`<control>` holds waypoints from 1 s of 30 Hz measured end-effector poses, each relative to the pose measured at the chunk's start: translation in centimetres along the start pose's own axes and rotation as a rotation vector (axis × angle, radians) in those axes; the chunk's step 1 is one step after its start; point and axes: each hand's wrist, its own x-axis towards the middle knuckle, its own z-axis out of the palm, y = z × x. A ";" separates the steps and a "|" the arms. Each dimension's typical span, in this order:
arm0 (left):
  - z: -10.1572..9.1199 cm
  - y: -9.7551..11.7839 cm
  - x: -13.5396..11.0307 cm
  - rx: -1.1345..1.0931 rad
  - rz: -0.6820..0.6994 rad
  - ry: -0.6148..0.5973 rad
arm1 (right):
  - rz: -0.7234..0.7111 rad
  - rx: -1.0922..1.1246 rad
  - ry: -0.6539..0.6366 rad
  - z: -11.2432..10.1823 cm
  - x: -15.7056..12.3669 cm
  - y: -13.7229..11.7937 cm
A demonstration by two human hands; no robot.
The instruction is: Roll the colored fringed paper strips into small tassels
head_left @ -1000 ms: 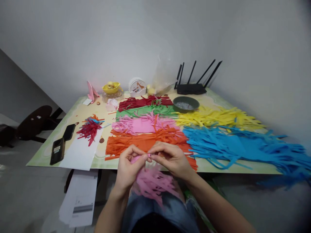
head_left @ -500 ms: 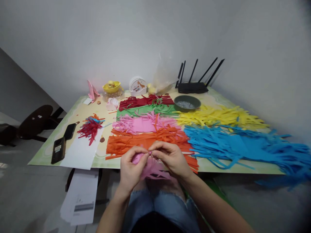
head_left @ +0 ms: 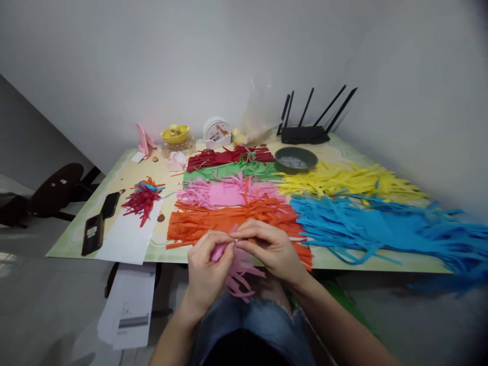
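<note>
Pink fringed paper [head_left: 242, 272] hangs below my two hands, over the table's front edge and above my lap. My left hand [head_left: 209, 264] is closed round its bunched upper part, with a pink roll showing between thumb and fingers. Fingertips of my right hand [head_left: 267, 249] pinch at the same bunch, touching the left fingertips; what exactly lies between them is hidden. Just behind the hands lies orange fringed paper [head_left: 206, 223]. Farther back are pink fringed sheets [head_left: 226, 194], green ones [head_left: 206, 175] and dark red ones [head_left: 209, 158].
Yellow [head_left: 343, 180] and blue fringed paper [head_left: 392, 229] spread to the right. A dark bowl [head_left: 295, 160] stands before a black router [head_left: 305, 134]. At left are a multicoloured tassel [head_left: 143, 201], two phones [head_left: 92, 234], white paper [head_left: 125, 239] and a stool [head_left: 57, 188].
The pink fringe has swung lower, its strips now dangling apart. My hands stay together, with the right fingers shifted slightly over the bunch. The view has moved a little.
</note>
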 end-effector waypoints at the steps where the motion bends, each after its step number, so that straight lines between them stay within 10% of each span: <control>1: 0.0 0.0 0.0 -0.008 0.004 -0.009 | 0.020 -0.015 -0.003 -0.1 0.0 0.0; 10: 0.5 -0.8 0.0 -0.245 -0.173 0.026 | 0.274 0.218 -0.016 0.2 0.5 -0.2; 30: 0.7 -2.7 -0.2 -0.677 -0.623 -0.128 | 0.078 -0.034 -0.055 -0.3 0.7 -0.4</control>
